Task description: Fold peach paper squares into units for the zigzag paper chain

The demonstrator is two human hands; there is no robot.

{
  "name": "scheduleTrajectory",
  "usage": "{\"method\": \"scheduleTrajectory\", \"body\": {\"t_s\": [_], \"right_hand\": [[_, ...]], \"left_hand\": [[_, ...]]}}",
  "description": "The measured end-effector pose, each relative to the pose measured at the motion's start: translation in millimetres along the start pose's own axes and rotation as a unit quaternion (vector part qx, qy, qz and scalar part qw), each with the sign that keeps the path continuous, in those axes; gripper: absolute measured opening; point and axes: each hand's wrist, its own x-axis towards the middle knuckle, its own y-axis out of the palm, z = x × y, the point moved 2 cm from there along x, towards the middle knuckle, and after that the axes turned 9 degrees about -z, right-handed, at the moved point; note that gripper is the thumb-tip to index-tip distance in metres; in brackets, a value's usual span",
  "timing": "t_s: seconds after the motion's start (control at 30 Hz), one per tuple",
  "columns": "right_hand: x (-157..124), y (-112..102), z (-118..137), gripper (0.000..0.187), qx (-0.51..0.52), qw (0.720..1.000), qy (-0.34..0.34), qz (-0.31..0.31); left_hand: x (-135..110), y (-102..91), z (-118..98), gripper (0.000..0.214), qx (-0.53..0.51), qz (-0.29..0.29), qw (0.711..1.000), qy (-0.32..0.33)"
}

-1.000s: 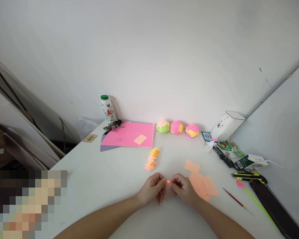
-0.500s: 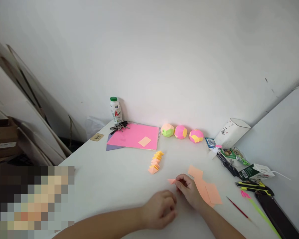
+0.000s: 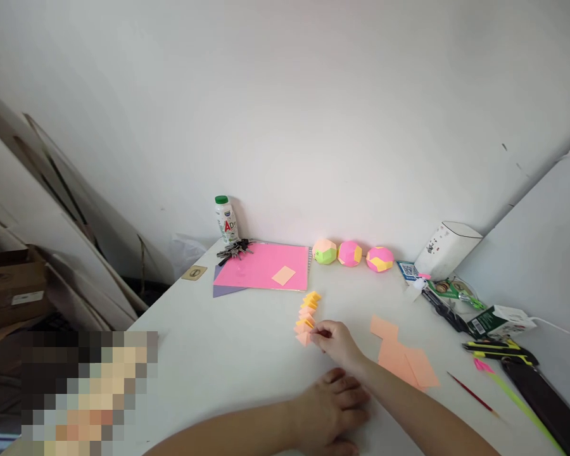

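My right hand pinches a folded peach paper piece between thumb and fingertips. It holds the piece at the near end of a row of folded yellow and peach paper pieces; whether it has been let down onto the table I cannot tell. Palm down, my left hand lies on the table close to my right forearm, its fingers apart and holding nothing. Loose peach paper sheets overlap on the table to the right of my right hand.
Behind the row lies a pink sheet with keys and a small peach square. Three paper balls and a bottle stand by the wall. At right are a thin brush, a utility knife and boxes.
My right hand has carried the folded peach piece left and away from me to the row's near end. My left hand has moved right, and its fingers have spread onto the table.
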Motion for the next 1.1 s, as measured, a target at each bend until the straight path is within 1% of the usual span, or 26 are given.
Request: {"method": "scheduleTrajectory", "body": {"t_s": [0.07,0.17,0.37,0.47,0.53,0.6,0.63,0.7,0.77,0.8,0.87,0.9,0.93,0.97,1.0,1.07,1.1], "right_hand": [[4,12,-1,0.014,-0.015,1.0,-0.005,-0.011],[8,20,-3,0.014,-0.034,0.999,-0.011,-0.032],[9,18,-7,0.012,-0.022,0.999,-0.012,-0.04],[7,19,-8,0.009,-0.022,0.998,-0.009,-0.05],[6,19,-7,0.007,-0.024,0.999,0.002,-0.044],[4,14,-5,0.009,-0.038,0.999,0.008,-0.025],[4,9,-2,0.009,-0.056,0.998,-0.003,-0.018],[4,-10,4,0.009,-0.123,0.99,-0.059,-0.026],[2,-39,11,0.009,-0.23,0.963,-0.124,-0.056],[1,-56,12,0.011,-0.292,0.945,-0.134,-0.065],[-1,-92,10,0.014,-0.401,0.904,-0.119,-0.084],[-2,-110,6,0.016,-0.438,0.889,-0.092,-0.094],[-3,-126,0,0.021,-0.456,0.882,-0.06,-0.1],[-2,-139,-7,0.027,-0.455,0.884,-0.028,-0.105],[-1,-150,-16,0.033,-0.439,0.893,-0.008,-0.101],[3,-163,-32,0.04,-0.395,0.914,0.016,-0.09],[6,-166,-39,0.041,-0.387,0.918,0.02,-0.085]], "left_hand": [[1,-1.8,0,0.052,0.001,0.004,1.0,0.005],[3,-4.6,0,0.05,0.003,0.005,1.0,0.011],[2,-3.2,1,0.052,-0.005,-0.006,1.0,0.01],[3,-5.0,0,0.051,-0.001,-0.002,1.0,0.013],[3,-8.9,-2,0.05,0.007,0.009,1.0,0.014],[4,-13.7,-4,0.05,0.019,0.023,0.999,0.015],[4,-15.7,-5,0.05,0.024,0.03,0.999,0.015],[4,-17.9,-6,0.051,0.031,0.041,0.999,0.017],[3,-17.4,-6,0.051,0.034,0.044,0.998,0.022],[3,-16.4,-5,0.051,0.034,0.043,0.998,0.024],[2,-13.8,-3,0.051,0.031,0.04,0.998,0.026],[2,-12.8,-3,0.05,0.028,0.039,0.999,0.026],[2,-12.2,-2,0.05,0.024,0.036,0.999,0.026],[2,-12.0,-2,0.05,0.019,0.033,0.999,0.024],[3,-12.2,-2,0.049,0.013,0.031,0.999,0.022],[3,-13.3,-2,0.049,-0.002,0.027,1.0,0.016],[4,-14.0,-2,0.048,-0.009,0.027,1.0,0.012]]}}
